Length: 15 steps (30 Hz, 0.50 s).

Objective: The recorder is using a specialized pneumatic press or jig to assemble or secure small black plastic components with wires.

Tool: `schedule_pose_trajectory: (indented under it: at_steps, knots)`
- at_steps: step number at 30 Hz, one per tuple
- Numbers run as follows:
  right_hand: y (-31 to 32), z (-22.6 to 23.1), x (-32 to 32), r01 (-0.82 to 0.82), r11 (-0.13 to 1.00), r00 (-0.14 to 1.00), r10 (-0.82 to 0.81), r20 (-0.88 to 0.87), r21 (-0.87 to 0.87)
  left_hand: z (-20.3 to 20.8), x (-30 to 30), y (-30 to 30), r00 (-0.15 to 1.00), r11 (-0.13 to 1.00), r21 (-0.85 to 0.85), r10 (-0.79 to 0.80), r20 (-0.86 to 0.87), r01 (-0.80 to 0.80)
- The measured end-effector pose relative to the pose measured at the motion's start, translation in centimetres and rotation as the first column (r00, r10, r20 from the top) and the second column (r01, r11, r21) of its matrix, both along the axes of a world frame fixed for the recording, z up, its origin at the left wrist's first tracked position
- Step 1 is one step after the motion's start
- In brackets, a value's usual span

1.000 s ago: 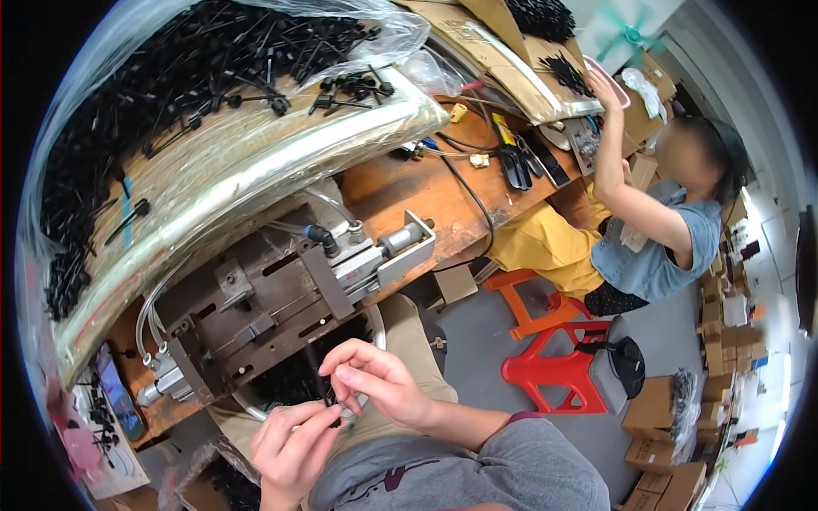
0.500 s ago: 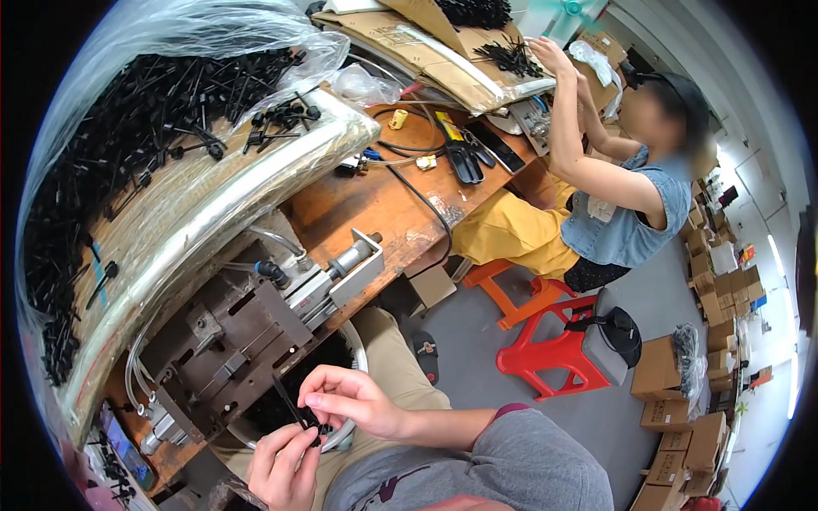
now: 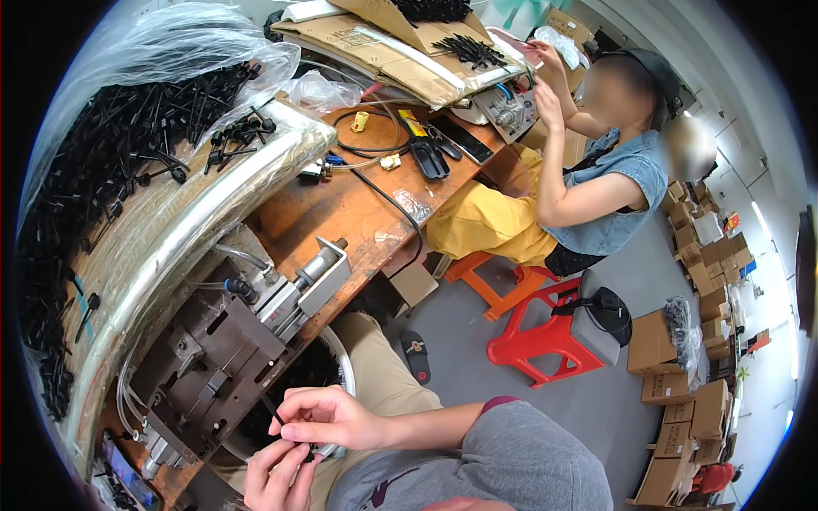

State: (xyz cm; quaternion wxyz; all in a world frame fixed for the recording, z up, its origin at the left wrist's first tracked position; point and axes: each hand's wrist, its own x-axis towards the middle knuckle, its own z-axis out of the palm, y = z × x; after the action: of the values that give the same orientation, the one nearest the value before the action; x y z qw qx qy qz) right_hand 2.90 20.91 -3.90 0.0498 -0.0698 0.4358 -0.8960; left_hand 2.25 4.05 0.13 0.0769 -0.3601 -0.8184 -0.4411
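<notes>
My right hand [image 3: 331,419] and my left hand [image 3: 274,479] meet at the lower left, close in front of my body. Between their pinched fingers is a thin black plastic piece [image 3: 273,410], whose narrow strip sticks out past the right fingertips. Its thicker dark end lies at the left fingertips, partly covered. Just beyond my hands, a round white-rimmed container [image 3: 345,362] with dark contents stands by my lap. A brown metal fixture [image 3: 213,370] with a cylinder [image 3: 317,271] is at the bench edge.
A plastic-lined tray [image 3: 281,162] at the left holds a heap of black stemmed parts [image 3: 162,128]. On the wooden bench [image 3: 298,209] lie a cable, black-and-yellow cutters [image 3: 426,153] and a phone [image 3: 460,138]. A co-worker [image 3: 596,179] sits at the far right, near a red stool [image 3: 545,341].
My view has shifted, so the bench sits further left. My right hand has closed down beside the left on the black piece. The co-worker's arms have lowered, and another person shows behind.
</notes>
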Motion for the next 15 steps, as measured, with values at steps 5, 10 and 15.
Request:
schedule_pose_trajectory:
  at_steps: [5,10,15]
  knots:
    - [-0.11,-0.25,-0.08,0.012,1.000,0.998,-0.012,-0.060,0.009,-0.26,0.17,-0.40,1.000,1.000,-0.008,0.004,0.020,-0.003]
    - [-0.10,0.39,-0.06,0.008,0.999,0.999,-0.009,-0.032,-0.033,-0.34,0.19,-0.60,0.999,1.000,-0.005,-0.002,0.034,0.002]
    - [-0.25,0.39,-0.11,0.028,1.000,0.999,-0.028,-0.045,-0.007,-0.02,0.16,-0.69,1.000,1.000,-0.013,-0.007,0.006,0.007]
